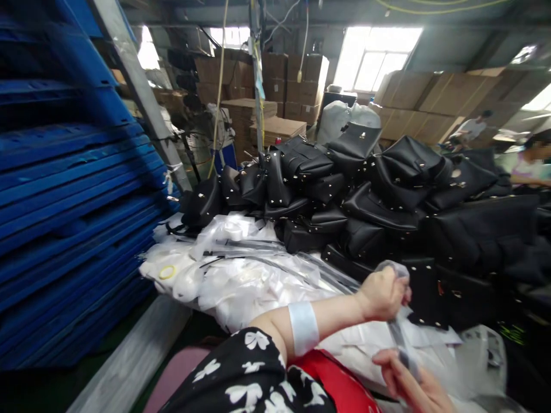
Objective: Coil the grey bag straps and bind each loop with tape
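Note:
My left hand (383,292) is closed in a fist around one end of a dark strap in clear plastic (396,337), with crumpled film showing above the knuckles. The strap runs down towards me to my right hand (415,381), whose fingers and thumb are closed on its lower part. Under my left forearm lies a heap of white and clear plastic wrapping (253,281), with more dark strips among it. Just beyond my hands are black handbags (424,287) with small metal studs.
A large pile of black handbags (357,212) covers the far side. Blue plastic pallets (77,201) are stacked at the left beside a slanting metal post (142,86). Cardboard boxes (422,103) stand behind. Another person (529,163) sits at the far right.

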`<state>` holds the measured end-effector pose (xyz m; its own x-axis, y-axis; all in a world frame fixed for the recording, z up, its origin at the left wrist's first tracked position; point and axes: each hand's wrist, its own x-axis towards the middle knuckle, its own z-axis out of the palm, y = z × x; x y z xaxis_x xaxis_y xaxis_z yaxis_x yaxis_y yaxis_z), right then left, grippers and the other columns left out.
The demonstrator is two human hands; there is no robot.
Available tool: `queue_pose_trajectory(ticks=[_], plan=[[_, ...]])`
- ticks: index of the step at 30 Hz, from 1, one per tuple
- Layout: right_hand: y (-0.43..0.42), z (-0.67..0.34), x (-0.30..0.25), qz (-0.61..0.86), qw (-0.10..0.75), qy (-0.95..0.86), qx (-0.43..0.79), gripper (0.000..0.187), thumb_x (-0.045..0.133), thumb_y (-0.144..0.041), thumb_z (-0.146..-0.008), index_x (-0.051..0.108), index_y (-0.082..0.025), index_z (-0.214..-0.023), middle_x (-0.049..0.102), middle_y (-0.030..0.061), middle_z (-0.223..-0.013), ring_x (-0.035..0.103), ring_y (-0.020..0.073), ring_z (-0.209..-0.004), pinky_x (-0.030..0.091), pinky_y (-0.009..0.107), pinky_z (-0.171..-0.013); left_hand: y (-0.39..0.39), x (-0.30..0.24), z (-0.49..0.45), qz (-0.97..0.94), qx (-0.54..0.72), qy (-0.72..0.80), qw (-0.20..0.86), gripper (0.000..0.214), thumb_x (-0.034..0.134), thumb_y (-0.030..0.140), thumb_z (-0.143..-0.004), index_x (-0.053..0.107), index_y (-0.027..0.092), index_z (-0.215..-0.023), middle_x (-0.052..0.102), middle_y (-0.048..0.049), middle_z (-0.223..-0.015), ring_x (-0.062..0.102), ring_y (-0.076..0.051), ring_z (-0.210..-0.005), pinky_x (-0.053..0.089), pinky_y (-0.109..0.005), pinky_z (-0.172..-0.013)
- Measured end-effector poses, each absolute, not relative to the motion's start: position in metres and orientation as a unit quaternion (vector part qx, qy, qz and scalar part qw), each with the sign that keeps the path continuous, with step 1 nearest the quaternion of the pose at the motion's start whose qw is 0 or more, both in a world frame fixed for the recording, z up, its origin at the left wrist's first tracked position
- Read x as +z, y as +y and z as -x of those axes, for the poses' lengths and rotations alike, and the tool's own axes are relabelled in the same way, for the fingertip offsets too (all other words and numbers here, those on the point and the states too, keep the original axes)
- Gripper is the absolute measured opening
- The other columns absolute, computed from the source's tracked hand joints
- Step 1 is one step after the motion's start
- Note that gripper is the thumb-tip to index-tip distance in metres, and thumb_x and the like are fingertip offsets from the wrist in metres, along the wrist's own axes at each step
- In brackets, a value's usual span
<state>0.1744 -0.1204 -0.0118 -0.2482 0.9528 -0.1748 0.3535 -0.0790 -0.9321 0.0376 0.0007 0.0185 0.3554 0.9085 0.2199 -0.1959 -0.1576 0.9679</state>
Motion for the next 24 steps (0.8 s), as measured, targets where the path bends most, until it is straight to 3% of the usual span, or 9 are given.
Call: queue_pose_trajectory(ticks=[3,5,8,10,12,14,17,20,24], plan=[[-0.114,-0.202,0.022,0.535,0.404,-0.552,0.496,0.041,0.055,-0.057,-0.082,0.064,-0.018,-0.077,0.051,0.0003,-0.049,0.043,0.0119,-0.042,0.035,0.023,-0.041,-0.017,0.008,-0.026,-0.787,0.386,0.333,0.348,0.026,0.05,0.039,-0.084,0.057,0.015,-0.091,0.058,-0.0117,-0.08,0.058,-0.029,-0.085,0.041,-0.044,-0.086],[-0.103,-0.22,0.037,0.566,0.422,-0.531,0.468,0.044,0.054,-0.059,-0.081,0.062,-0.017,-0.075,0.052,0.0001,-0.05,0.039,0.0099,-0.039,0.032,0.023,-0.038,-0.028,0.002,-0.023,-0.831,0.344,0.305,0.314,0.03,0.05,0.046,-0.084,0.058,0.018,-0.078,0.057,-0.009,-0.069,0.059,-0.027,-0.074,0.043,-0.038,-0.074],[-0.087,-0.235,0.039,0.618,0.396,-0.574,0.363,0.04,0.062,-0.055,-0.078,0.065,-0.016,-0.086,0.063,0.0049,-0.071,0.058,0.0164,-0.061,0.048,0.03,-0.061,-0.041,0.004,-0.026,-0.771,0.323,0.296,0.462,0.048,0.038,0.056,-0.088,0.054,0.019,-0.06,0.049,-0.0028,-0.05,0.052,-0.018,-0.052,0.038,-0.029,-0.055],[-0.084,-0.233,0.03,0.598,0.403,-0.605,0.338,0.041,0.062,-0.051,-0.079,0.064,-0.019,-0.104,0.066,0.0084,-0.099,0.062,0.0223,-0.091,0.048,0.037,-0.085,-0.047,0.012,-0.029,-0.658,0.288,0.275,0.639,0.059,0.029,0.064,-0.088,0.055,0.018,-0.06,0.04,0.002,-0.038,0.041,-0.013,-0.037,0.031,-0.026,-0.044],[-0.087,-0.221,0.014,0.542,0.421,-0.623,0.375,0.045,0.059,-0.05,-0.083,0.059,-0.021,-0.117,0.061,0.0094,-0.117,0.056,0.0249,-0.109,0.042,0.04,-0.096,-0.05,0.024,-0.029,-0.529,0.258,0.243,0.771,0.066,0.03,0.072,-0.084,0.059,0.016,-0.065,0.03,0.0065,-0.031,0.033,-0.011,-0.031,0.024,-0.023,-0.038],[-0.092,-0.204,-0.003,0.505,0.429,-0.623,0.415,0.046,0.059,-0.049,-0.083,0.057,-0.021,-0.119,0.062,0.0094,-0.113,0.057,0.0248,-0.106,0.044,0.039,-0.092,-0.048,0.037,-0.028,-0.43,0.262,0.223,0.835,0.067,0.038,0.074,-0.08,0.061,0.013,-0.068,0.025,0.0089,-0.03,0.034,-0.01,-0.031,0.024,-0.021,-0.039],[-0.102,-0.175,-0.024,0.544,0.385,-0.595,0.449,0.04,0.057,-0.05,-0.085,0.063,-0.016,-0.104,0.061,0.0025,-0.072,0.056,0.0159,-0.066,0.047,0.029,-0.064,-0.038,0.052,-0.029,-0.347,0.303,0.234,0.856,0.065,0.042,0.071,-0.081,0.062,0.01,-0.072,0.024,0.0098,-0.034,0.038,-0.009,-0.035,0.03,-0.02,-0.043],[-0.116,-0.154,-0.021,0.542,0.302,-0.592,0.515,0.041,0.047,-0.05,-0.09,0.068,-0.014,-0.087,0.046,-0.0041,-0.051,0.041,0.0089,-0.047,0.037,0.022,-0.05,-0.028,0.051,-0.031,-0.386,0.418,0.274,0.775,0.059,0.039,0.065,-0.086,0.061,0.011,-0.081,0.035,0.0076,-0.043,0.043,-0.01,-0.041,0.042,-0.026,-0.054],[-0.132,-0.161,0.018,0.433,0.26,-0.617,0.603,0.042,0.052,-0.05,-0.088,0.072,-0.013,-0.092,0.054,-0.0019,-0.059,0.047,0.0075,-0.05,0.037,0.019,-0.049,-0.026,0.026,-0.028,-0.644,0.519,0.307,0.471,0.053,0.046,0.067,-0.08,0.062,0.017,-0.091,0.064,-0.0097,-0.083,0.061,-0.025,-0.082,0.045,-0.038,-0.083]])
